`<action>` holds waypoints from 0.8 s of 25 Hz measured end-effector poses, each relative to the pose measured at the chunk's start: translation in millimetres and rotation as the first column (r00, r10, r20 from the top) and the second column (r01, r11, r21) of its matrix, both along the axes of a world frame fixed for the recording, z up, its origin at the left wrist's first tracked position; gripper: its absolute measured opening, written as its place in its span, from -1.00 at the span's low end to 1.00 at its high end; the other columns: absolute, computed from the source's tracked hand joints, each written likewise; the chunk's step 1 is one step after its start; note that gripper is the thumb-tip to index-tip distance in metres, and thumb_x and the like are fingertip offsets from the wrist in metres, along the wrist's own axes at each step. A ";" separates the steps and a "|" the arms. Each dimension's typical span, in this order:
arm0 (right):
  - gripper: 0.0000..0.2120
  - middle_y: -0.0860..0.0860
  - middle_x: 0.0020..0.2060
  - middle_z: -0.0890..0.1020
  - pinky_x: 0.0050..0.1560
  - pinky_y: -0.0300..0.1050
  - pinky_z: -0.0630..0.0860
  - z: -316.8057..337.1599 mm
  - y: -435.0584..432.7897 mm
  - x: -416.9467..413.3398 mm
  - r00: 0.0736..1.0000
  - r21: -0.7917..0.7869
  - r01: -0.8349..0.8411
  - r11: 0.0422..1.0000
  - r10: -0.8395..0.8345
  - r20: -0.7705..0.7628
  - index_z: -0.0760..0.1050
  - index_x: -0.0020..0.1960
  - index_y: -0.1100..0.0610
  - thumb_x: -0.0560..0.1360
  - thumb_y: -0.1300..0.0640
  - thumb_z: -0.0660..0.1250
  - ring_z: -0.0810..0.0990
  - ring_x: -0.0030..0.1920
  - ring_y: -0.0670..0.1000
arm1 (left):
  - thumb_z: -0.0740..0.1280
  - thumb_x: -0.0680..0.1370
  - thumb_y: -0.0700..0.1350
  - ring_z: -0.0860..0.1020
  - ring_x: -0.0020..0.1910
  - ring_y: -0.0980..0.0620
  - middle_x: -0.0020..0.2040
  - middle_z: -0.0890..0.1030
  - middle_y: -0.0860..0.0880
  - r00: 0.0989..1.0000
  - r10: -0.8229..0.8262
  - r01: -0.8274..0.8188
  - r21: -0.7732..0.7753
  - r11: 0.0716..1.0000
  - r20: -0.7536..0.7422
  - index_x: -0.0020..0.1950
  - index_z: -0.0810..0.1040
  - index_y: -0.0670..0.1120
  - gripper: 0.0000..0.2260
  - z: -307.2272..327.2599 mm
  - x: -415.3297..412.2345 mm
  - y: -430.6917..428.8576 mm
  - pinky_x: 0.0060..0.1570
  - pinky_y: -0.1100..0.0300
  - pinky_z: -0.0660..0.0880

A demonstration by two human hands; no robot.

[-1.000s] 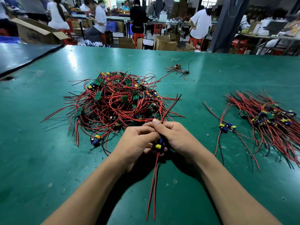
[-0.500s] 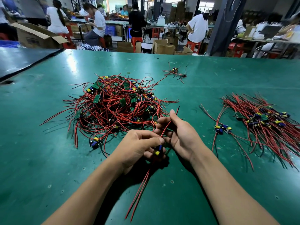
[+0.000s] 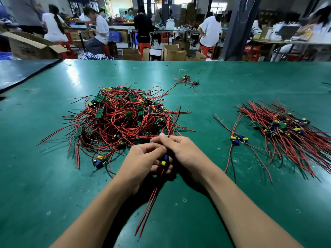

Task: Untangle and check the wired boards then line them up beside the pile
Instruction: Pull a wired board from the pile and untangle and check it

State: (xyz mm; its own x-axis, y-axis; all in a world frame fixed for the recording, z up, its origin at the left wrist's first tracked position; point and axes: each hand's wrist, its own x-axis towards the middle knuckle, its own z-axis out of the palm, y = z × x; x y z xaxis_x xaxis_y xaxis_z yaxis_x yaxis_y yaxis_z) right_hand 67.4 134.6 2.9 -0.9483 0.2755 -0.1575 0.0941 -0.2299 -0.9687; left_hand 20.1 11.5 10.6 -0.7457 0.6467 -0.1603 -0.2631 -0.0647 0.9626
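On the green desk (image 3: 53,185), front centre, both hands meet over one wired board (image 3: 163,162). Left hand (image 3: 143,158) grips it, fingers curled round it; blue and yellow parts show between the hands. Right hand (image 3: 182,151) pinches the board's upper leads (image 3: 172,122) between thumb and forefinger, and their red and black ends stick up and away over the pile's near edge. Lower red leads (image 3: 148,208) trail from the board back toward the person, between the forearms; can't tell if they touch the desk. Tangled pile (image 3: 121,119) sits just beyond the hands, left of centre: red and black wire with green boards mixed in. Sorted row (image 3: 283,126) lies well to the right, wires roughly parallel, boards in a band across the middle. One board (image 3: 238,139) lies at that row's left edge, slightly apart. Stray board (image 3: 187,79) farther back, alone. Behind the desk, people sit on red stools (image 3: 143,47) among cardboard boxes (image 3: 131,54).
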 end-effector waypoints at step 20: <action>-0.58 0.09 -0.28 0.71 -0.23 -0.07 0.66 24.5 30.0 7.4 0.970 -0.714 0.004 0.700 -0.175 -0.166 0.70 -0.27 0.23 0.56 0.02 0.21 0.70 -0.30 0.04 | 0.41 0.50 -0.18 0.56 -0.39 0.07 -0.29 0.67 -0.16 0.974 -0.216 0.210 -0.083 0.974 -0.069 -0.15 0.67 -0.19 -0.90 6.5 2.2 -7.8 -0.42 0.38 0.42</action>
State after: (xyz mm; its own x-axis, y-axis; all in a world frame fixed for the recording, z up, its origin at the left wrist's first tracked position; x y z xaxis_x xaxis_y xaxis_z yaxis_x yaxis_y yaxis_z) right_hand 74.8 164.5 27.4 -0.9572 0.2499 -0.1463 -0.1433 -0.8478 -0.5106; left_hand 22.3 3.7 17.1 -0.6039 0.7805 -0.1615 -0.1878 0.0576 0.9805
